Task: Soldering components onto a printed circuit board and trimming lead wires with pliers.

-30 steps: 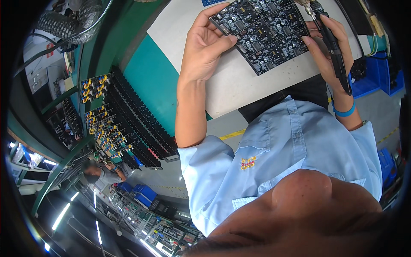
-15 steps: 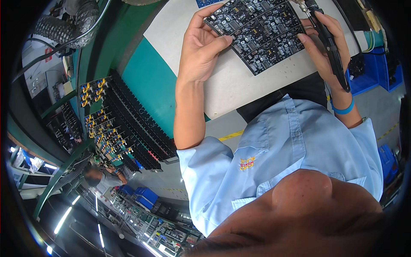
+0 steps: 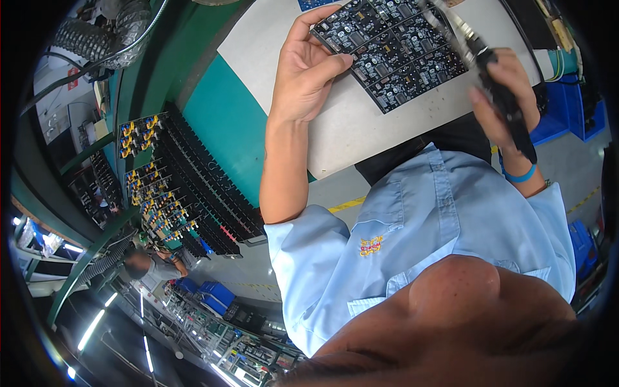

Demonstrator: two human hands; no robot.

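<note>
My left hand [image 3: 306,80] grips a black circuit board panel [image 3: 393,55] by its left edge, thumb on top and fingers beneath. Small components cover the panel, and lines divide it into several sections. It is tilted over the white worktop [image 3: 335,142]. In my right hand [image 3: 506,97] is a black-handled tool [image 3: 506,106] with a metal front end, blurred by motion; it looks like pliers. Its metal end reaches over the panel's upper right corner, but whether it touches cannot be made out. The right fingers are off the panel.
A green mat [image 3: 222,129] lies left of the white worktop. Beyond it stand rows of upright boards in black racks [image 3: 206,174], with yellow and blue parts. Blue bins [image 3: 567,119] are at the right. A blue board [image 3: 313,4] lies at the top edge. Another person [image 3: 155,266] is at lower left.
My right hand has moved away from the panel's right edge, to the right and down, with the tool. The left hand and the panel have hardly shifted.
</note>
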